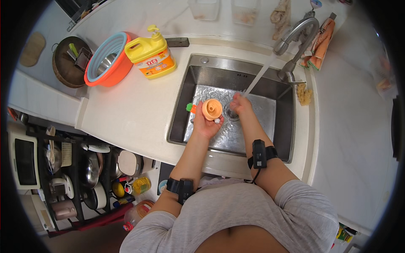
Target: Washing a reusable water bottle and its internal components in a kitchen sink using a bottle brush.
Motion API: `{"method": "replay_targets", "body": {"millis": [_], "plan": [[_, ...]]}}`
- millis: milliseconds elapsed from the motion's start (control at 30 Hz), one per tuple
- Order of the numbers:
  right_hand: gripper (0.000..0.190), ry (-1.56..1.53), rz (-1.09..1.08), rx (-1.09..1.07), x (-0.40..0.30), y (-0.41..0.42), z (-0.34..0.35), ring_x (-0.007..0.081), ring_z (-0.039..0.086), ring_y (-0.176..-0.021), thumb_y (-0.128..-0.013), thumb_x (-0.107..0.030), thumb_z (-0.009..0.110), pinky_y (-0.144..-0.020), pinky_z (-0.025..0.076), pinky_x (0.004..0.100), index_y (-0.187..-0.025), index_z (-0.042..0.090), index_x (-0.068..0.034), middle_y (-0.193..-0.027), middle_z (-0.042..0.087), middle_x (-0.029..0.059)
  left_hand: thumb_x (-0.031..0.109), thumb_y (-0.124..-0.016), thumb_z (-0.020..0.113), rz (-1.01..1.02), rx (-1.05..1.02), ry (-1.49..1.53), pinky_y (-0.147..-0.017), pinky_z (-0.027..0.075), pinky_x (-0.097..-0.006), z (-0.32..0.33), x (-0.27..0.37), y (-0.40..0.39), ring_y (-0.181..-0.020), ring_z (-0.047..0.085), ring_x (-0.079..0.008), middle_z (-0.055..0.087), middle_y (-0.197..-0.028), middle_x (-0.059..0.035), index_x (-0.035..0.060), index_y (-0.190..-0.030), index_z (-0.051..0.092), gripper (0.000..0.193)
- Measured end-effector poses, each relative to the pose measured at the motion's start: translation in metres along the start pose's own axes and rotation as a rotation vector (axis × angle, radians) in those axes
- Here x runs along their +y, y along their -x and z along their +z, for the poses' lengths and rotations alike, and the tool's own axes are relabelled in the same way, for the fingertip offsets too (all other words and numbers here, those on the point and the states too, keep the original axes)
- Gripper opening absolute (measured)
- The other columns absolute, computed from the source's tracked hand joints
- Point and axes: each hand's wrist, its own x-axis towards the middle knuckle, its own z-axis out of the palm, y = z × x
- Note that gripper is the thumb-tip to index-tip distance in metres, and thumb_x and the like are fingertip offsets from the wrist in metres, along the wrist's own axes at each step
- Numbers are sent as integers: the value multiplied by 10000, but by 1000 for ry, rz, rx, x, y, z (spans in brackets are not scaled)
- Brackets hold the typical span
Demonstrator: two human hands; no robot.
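Observation:
In my left hand (205,125) is a peach-coloured round plastic cap (208,114), its hollow side up with a small knob in the middle. Past my thumb sticks an orange piece with a green tuft (189,107), likely part of a small brush. A small white piece (217,120) shows by the fingertips. My right hand (241,104) is in the stream of water (260,77), its fingers curled near the drain (233,117); whether it holds something is unclear. Both hands are over the stainless steel sink (265,126).
Water runs from the gooseneck faucet (303,22) at the back right. A yellow detergent pump bottle (152,55) and an orange basin (121,74) with a blue strainer (93,63) stand left of the sink. A sponge (304,95) lies by the faucet. Lower left is a shelf rack (77,177) of cookware.

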Motion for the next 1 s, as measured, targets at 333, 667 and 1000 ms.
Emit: {"method": "replay_targets", "body": {"millis": [333, 667, 1000], "plan": [[69, -144, 40, 60, 4, 3, -8, 107, 394, -553, -834, -190, 485, -442, 282, 273, -820, 475, -123, -710, 475, -2, 500, -799, 423, -3, -16, 18, -719, 376, -325, -7, 3, -2, -842, 469, -196, 539, -939, -53, 154, -978, 511, 400], [141, 17, 115, -76, 1, 3, -4, 112, 455, -616, -822, -122, 490, -483, 334, 269, -960, 500, -97, -900, 542, 56, 501, -801, 418, -12, 3, 11, -726, 372, -324, -5, 1, -1, -848, 469, -194, 539, -951, -52, 155, -975, 518, 400], [143, -284, -14, 195, 4, -15, 1, 87, 430, -560, -853, -140, 451, -367, 285, 210, -957, 506, -57, -767, 486, 5, 499, -798, 424, -7, 0, 22, -726, 372, -325, -4, 0, -2, -843, 464, -192, 539, -942, -54, 153, -969, 520, 397]]}}
